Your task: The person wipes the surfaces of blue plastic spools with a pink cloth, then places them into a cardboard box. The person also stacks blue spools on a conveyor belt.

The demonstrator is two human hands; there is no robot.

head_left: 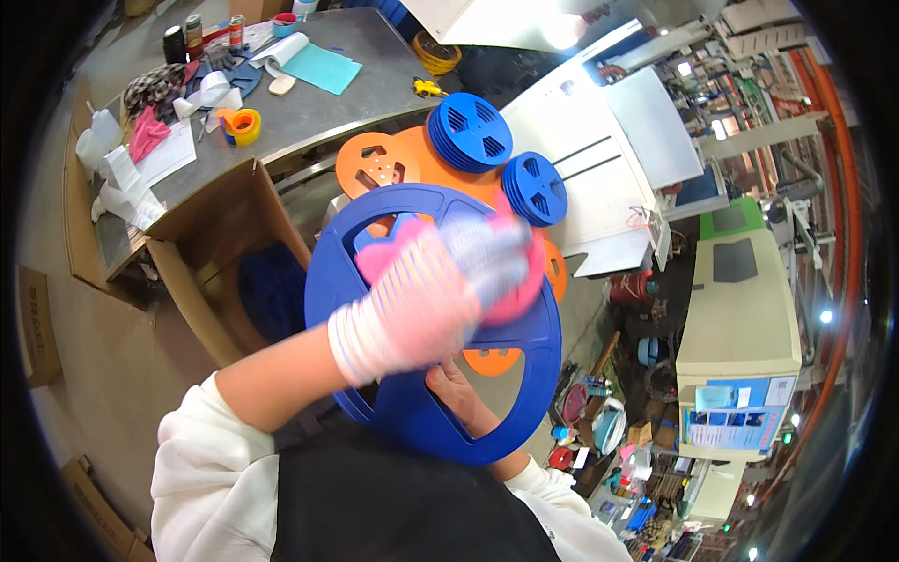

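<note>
A large blue reel disc (328, 281) with wide cut-outs is held tilted in front of my body. My left hand (421, 295), in a striped white glove with grey-blue fingertips, presses a pink cloth (524, 304) against the disc's face; hand and cloth are smeared by motion. My bare right hand (456, 395) grips the disc near its middle, showing through the lower cut-out; most of its fingers are hidden behind the disc. Past the disc stands an orange fixture (431, 155) carrying two stacks of smaller blue reels, a nearer stack (538, 190) and a farther stack (470, 133).
At left, an open cardboard box (201, 211) holds blue discs (272, 290). A grey table (375, 70) behind it carries yellow tape (243, 127), papers, rags and bottles. White machine panels (581, 159) rise at right, with cluttered shelves (618, 487) below.
</note>
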